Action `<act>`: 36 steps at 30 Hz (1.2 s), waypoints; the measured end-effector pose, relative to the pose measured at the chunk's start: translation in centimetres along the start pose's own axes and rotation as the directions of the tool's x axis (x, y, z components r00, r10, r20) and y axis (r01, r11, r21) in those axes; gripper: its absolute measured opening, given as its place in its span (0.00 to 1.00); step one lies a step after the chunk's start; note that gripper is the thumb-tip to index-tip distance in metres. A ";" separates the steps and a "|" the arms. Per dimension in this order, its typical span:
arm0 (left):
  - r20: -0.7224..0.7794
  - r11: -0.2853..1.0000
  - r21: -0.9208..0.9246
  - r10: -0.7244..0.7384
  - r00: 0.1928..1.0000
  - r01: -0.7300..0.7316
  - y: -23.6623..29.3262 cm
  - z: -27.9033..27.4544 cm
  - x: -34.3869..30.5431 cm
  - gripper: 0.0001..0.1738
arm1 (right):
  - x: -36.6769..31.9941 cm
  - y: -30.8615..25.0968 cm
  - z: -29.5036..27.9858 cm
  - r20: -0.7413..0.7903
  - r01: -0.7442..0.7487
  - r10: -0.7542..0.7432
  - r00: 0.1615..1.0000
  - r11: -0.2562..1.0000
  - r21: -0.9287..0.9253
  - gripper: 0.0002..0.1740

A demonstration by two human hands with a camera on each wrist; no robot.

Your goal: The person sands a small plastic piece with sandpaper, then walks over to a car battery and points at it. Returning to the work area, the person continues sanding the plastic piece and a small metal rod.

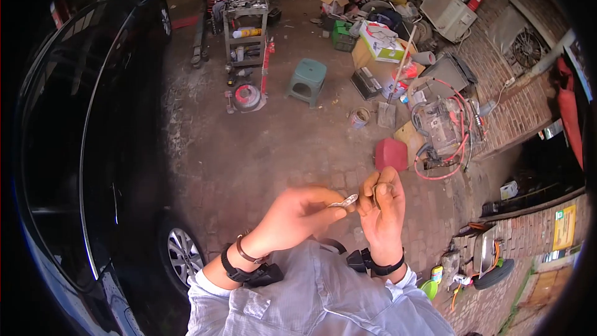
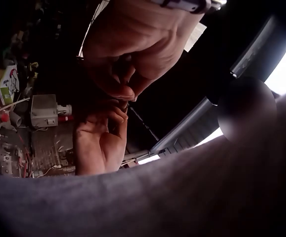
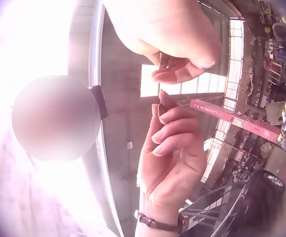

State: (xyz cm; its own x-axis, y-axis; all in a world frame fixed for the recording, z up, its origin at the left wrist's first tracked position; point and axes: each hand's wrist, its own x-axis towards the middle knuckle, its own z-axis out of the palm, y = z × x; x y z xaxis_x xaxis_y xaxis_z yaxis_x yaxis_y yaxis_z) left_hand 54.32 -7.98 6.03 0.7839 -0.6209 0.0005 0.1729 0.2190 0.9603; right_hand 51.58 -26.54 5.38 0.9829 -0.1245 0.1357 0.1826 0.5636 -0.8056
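Note:
In front of the body, my left hand (image 1: 303,213) pinches a small, shiny silver piece (image 1: 350,201) between thumb and forefinger. From the right wrist view, the left hand (image 3: 175,153) shows the piece as a thin sliver between the fingertips. My right hand (image 1: 383,211) is close on the other side, fingers curled and thumb against the forefinger. Between them shows the edge of a small dark piece (image 3: 163,60), mostly hidden by the fingers; I cannot tell what it is. The left wrist view has both hands' fingertips nearly meeting.
A black car (image 1: 68,118) stands along the left. Ahead are a tool cart (image 1: 247,9), a green stool (image 1: 307,78) and a red container (image 1: 391,154). Boxes, a shovel (image 1: 386,114) and a machine with red hoses (image 1: 443,127) crowd the brick wall at right.

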 end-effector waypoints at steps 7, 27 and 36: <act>0.030 0.999 -0.046 -0.011 0.999 0.013 0.4 -0.1 0.1 0.10 | -0.2 -0.3 0.7 0.111 0.019 -0.016 0.994 0.999 -0.026 0.11; -0.116 0.947 -0.228 -0.256 0.960 0.225 -4.8 -6.2 2.4 0.15 | 2.5 7.5 -1.9 -0.092 -0.316 0.326 0.941 0.943 0.106 0.08; -0.138 0.935 0.035 -0.346 0.928 0.354 -13.9 -10.2 6.3 0.13 | 1.9 15.6 -6.7 -0.189 -0.569 0.560 0.807 0.822 0.006 0.13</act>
State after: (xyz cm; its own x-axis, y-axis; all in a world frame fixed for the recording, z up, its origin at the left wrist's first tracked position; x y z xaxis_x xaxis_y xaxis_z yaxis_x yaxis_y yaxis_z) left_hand 62.93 -7.29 -10.18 0.7500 -0.5481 -0.3702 0.4177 -0.0415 0.9077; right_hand 56.10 -23.47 -10.75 0.8907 0.0603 -0.4506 -0.4090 0.5389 -0.7364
